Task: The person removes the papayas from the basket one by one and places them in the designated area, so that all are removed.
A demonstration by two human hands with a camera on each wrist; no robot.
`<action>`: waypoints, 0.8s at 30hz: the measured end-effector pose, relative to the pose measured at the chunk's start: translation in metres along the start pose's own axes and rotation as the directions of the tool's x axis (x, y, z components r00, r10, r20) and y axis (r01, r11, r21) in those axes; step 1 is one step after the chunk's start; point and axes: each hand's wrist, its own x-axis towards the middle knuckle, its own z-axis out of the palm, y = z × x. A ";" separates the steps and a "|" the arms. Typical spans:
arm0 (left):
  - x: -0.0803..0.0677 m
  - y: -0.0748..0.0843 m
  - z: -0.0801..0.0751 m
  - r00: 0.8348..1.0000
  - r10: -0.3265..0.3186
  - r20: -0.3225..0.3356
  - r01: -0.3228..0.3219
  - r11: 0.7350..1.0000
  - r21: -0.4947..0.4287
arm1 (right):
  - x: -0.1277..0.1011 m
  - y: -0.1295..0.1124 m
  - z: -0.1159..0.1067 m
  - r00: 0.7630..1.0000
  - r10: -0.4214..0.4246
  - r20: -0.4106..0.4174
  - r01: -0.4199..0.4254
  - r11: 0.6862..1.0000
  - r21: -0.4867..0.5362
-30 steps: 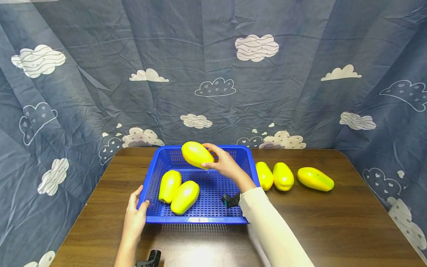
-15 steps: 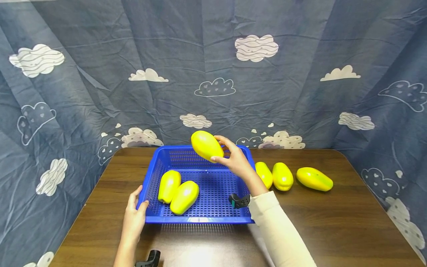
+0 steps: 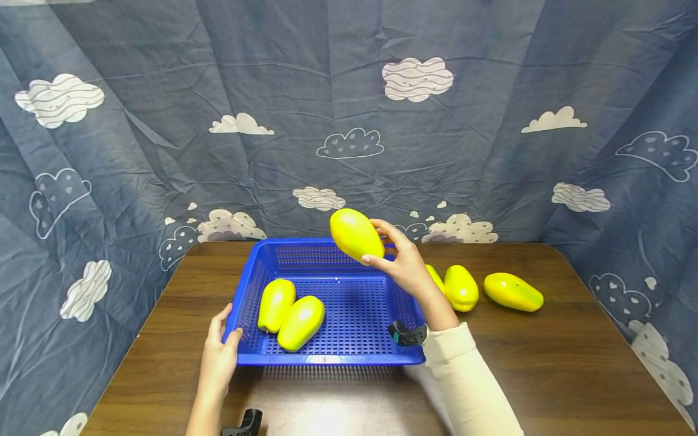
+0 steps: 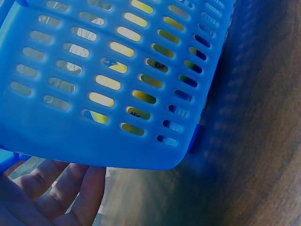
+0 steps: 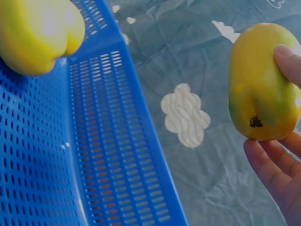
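Note:
My right hand (image 3: 408, 266) grips a yellow papaya (image 3: 355, 233) by its right end, raised above the back right part of a blue plastic basket (image 3: 327, 360). In the right wrist view, thumb and fingers clasp this papaya (image 5: 254, 89), its dark stem spot facing the camera. Two more papayas, one upright-lying (image 3: 276, 304) and one slanted (image 3: 301, 323), rest side by side in the basket's left half. My left hand (image 3: 217, 354) holds the basket's left rim near the front corner. Its fingers (image 4: 89, 190) show past the basket edge in the left wrist view.
Right of the basket on the brown wooden table (image 3: 545, 363) lie a partly hidden papaya (image 3: 434, 277), a second papaya (image 3: 461, 289) and a third papaya (image 3: 512, 292). A dark cloud-print curtain (image 3: 349, 91) hangs behind the table.
My right hand has moved right and somewhat upward with the papaya, from over the basket's middle toward its right side. The left hand and the basket stay in place.

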 end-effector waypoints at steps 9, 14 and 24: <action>0.001 -0.001 0.000 1.000 -0.004 -0.009 0.004 1.000 0.014 | -0.022 -0.037 -0.017 0.998 0.027 -0.054 -0.030 0.998 -0.055; 0.001 -0.002 0.000 1.000 0.003 -0.015 -0.002 1.000 0.027 | -0.033 -0.032 -0.024 0.995 0.036 -0.089 -0.041 0.998 -0.053; 0.001 -0.002 -0.001 1.000 -0.002 -0.002 0.002 0.999 0.037 | -0.055 -0.028 -0.038 0.985 0.101 -0.141 -0.104 0.995 -0.011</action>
